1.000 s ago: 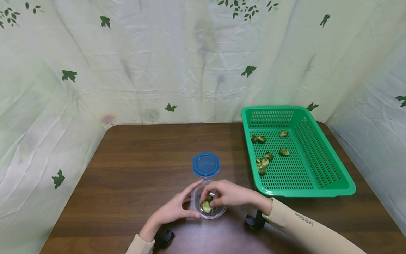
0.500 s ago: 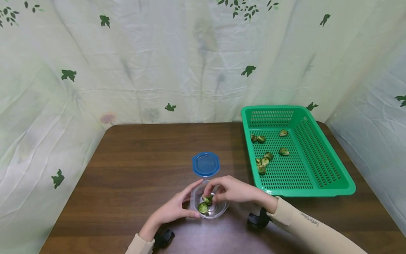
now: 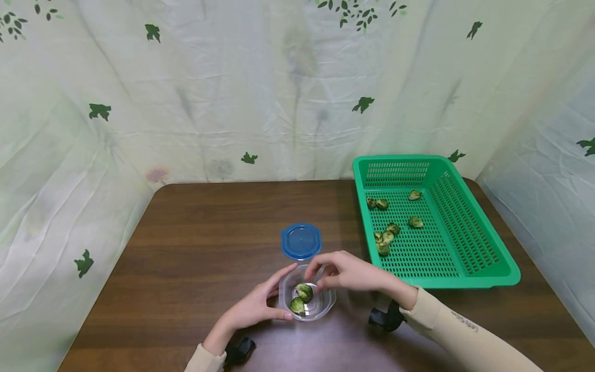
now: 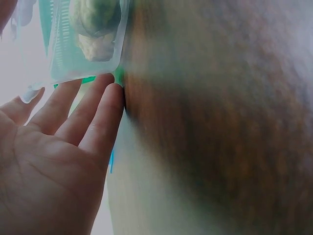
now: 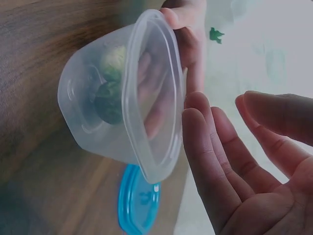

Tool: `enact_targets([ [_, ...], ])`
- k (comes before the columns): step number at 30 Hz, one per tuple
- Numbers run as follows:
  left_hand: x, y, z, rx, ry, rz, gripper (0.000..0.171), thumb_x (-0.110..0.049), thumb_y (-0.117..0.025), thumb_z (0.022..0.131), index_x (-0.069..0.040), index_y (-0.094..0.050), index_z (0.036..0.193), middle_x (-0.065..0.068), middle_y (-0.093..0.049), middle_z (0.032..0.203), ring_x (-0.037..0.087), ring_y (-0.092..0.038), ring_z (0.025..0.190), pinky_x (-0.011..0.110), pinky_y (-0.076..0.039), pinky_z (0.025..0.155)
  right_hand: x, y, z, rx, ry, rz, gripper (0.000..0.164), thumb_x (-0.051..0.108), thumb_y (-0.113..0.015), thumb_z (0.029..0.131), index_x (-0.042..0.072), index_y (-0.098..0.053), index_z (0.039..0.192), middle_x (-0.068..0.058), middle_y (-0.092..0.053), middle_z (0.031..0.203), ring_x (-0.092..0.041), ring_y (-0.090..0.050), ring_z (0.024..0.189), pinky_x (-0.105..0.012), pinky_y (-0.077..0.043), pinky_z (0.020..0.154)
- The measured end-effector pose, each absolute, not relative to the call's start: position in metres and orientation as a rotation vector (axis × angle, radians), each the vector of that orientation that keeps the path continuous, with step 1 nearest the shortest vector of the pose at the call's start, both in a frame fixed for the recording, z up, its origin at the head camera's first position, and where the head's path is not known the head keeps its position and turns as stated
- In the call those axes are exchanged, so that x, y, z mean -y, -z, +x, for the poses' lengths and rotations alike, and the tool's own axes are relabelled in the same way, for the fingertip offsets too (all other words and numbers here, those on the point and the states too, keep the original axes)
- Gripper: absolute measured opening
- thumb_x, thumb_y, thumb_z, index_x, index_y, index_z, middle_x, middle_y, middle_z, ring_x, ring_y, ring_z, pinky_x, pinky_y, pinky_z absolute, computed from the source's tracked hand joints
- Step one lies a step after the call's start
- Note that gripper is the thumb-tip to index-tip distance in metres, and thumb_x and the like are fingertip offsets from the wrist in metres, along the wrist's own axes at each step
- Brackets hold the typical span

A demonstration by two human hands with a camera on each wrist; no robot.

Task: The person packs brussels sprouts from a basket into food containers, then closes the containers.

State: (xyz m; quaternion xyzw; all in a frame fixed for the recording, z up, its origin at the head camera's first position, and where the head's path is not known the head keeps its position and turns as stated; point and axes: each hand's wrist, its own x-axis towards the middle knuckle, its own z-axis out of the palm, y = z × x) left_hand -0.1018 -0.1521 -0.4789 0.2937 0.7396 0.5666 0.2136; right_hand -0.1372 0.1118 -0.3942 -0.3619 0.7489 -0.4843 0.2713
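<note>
A clear plastic container (image 3: 328,308) with a wavy rim stands on the table and holds two Brussels sprouts (image 3: 304,292). They show green through its wall in the right wrist view, one sprout (image 5: 108,102) darker than the other. My left hand (image 3: 255,306) holds the container's left side, thumb near the front and fingers toward the back. In the left wrist view its fingers (image 4: 100,117) lie against the container's wall. Over the container's back right rim is my right hand (image 3: 346,273), its loosely bent fingers apart with nothing between them.
A blue lid (image 3: 301,241) lies right behind the container. At the right stands a green perforated basket (image 3: 446,283) with several Brussels sprouts (image 3: 388,236) on its floor. Behind the table (image 3: 204,227) hangs a leaf-patterned cloth (image 3: 297,93).
My right hand has let go of a Brussels sprout inside the container and risen up and to the right, out of it. My left hand has stayed at the container.
</note>
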Motion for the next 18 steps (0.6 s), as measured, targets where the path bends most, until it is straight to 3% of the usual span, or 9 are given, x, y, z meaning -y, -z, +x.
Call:
enact_targets([
  [6, 0.152, 0.479, -0.102, -2.054, -1.569, 0.808, 0.091, -0.017, -0.077, 0.083, -0.018, -0.019, 0.153, 0.015, -0.032, 0.149, 0.03, -0.047, 0.125, 0.029, -0.038, 0.102, -0.118, 0.389, -0.139, -2.024, 1.337, -0.97, 0.017, 0.004, -0.064, 0.09, 0.006, -0.064, 0.107, -0.001, -0.065, 0.1, -0.016, -0.066, 0.084, -0.03, -0.054, 0.078],
  [14, 0.152, 0.478, -0.101, -2.072, -1.572, 0.825, 0.091, -0.017, -0.077, 0.082, -0.017, -0.02, 0.153, 0.013, -0.028, 0.152, 0.032, -0.042, 0.129, 0.029, -0.037, 0.103, -0.127, 0.38, -0.144, -2.022, 1.37, -0.952, 0.018, 0.003, -0.059, 0.093, 0.003, -0.063, 0.111, -0.006, -0.064, 0.106, -0.026, -0.067, 0.087, -0.034, -0.055, 0.077],
  [18, 0.152, 0.478, -0.101, -2.065, -1.582, 0.833, 0.091, -0.018, -0.077, 0.082, -0.018, -0.02, 0.153, 0.013, -0.028, 0.152, 0.032, -0.042, 0.129, 0.029, -0.037, 0.103, -0.13, 0.376, -0.145, -2.028, 1.387, -0.936, 0.02, 0.001, -0.059, 0.093, -0.001, -0.062, 0.113, -0.014, -0.063, 0.107, -0.031, -0.066, 0.086, -0.034, -0.056, 0.076],
])
